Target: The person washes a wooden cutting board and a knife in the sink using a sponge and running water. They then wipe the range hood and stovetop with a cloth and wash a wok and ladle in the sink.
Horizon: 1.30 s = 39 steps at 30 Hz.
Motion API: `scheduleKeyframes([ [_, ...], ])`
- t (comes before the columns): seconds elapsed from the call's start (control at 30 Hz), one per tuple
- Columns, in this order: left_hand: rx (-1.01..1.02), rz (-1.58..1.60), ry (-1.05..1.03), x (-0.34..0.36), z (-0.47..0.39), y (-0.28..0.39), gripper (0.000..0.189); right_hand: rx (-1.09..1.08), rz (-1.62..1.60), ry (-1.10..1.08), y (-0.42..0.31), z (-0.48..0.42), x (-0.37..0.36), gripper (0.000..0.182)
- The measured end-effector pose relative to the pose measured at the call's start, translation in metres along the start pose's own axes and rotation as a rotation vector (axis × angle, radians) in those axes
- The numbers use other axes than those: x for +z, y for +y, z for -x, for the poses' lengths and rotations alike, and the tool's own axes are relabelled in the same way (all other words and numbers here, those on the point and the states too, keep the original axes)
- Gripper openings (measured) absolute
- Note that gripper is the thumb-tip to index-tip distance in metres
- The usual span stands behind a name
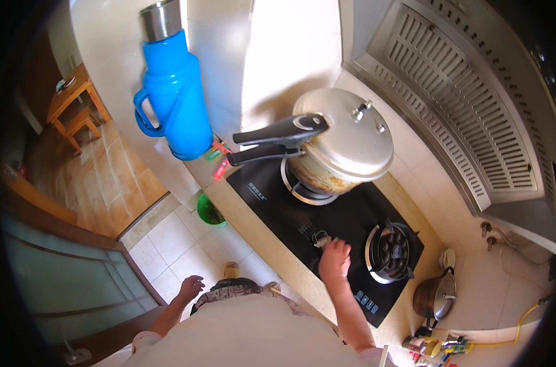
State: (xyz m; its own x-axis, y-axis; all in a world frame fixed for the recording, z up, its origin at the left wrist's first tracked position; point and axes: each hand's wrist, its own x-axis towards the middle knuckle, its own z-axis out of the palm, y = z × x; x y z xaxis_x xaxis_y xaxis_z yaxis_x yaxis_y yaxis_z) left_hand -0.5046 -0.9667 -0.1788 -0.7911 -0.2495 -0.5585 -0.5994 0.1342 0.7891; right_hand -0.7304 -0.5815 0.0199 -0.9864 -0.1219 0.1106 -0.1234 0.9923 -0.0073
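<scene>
My right hand (335,260) reaches over the black glass gas hob (342,225), fingers curled around a small pale crumpled thing (323,241). Blur hides whether that thing is cloth or paper. It lies against the ring of a control knob (320,235). On the far burner stands an aluminium pressure cooker (344,137) with its lid on, stained brown near the base. Its black double handle (278,137) points left. The near burner (390,252) carries a bare pan support. My left hand (193,287) hangs beside my body, fingers apart, holding nothing.
A blue thermos flask (177,101) and several lighters (220,158) occupy the counter's far end. A range hood (452,101) overhangs the right side. Near it sits a lidded brown pot (436,293). A green bin (210,210) stands on the floor, and a glazed door (76,280) is behind my left.
</scene>
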Motion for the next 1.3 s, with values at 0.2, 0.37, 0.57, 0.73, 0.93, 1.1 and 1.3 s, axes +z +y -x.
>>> scheduleKeyframes([
  [0.2,0.022,-0.025,0.041,-0.002,0.011,-0.009,0.026,-0.196,-0.327,-0.147,-0.036,0.028,-0.003,0.024],
  [0.37,0.077,-0.117,0.053,-0.012,0.019,-0.022,0.026,0.071,-0.709,0.082,-0.003,-0.034,-0.067,0.025],
  [0.57,-0.030,0.008,0.088,-0.023,0.017,-0.018,0.026,0.119,-0.158,-0.168,0.060,-0.111,0.005,0.035],
  [0.73,-0.087,0.218,0.188,-0.034,0.020,-0.045,0.026,-0.221,0.031,-0.250,-0.050,-0.102,0.040,0.046],
  [0.93,-0.179,0.291,0.212,-0.026,0.037,-0.076,0.026,-0.236,-0.069,-0.168,-0.173,-0.137,0.044,0.041],
  [1.1,-0.214,0.410,0.185,-0.035,0.040,-0.079,0.024,-0.256,-0.065,0.003,-0.198,-0.230,0.082,0.026],
  [1.3,-0.173,0.264,0.118,-0.066,0.015,-0.030,0.023,-0.509,-0.421,0.414,-0.211,-0.195,0.072,0.028],
])
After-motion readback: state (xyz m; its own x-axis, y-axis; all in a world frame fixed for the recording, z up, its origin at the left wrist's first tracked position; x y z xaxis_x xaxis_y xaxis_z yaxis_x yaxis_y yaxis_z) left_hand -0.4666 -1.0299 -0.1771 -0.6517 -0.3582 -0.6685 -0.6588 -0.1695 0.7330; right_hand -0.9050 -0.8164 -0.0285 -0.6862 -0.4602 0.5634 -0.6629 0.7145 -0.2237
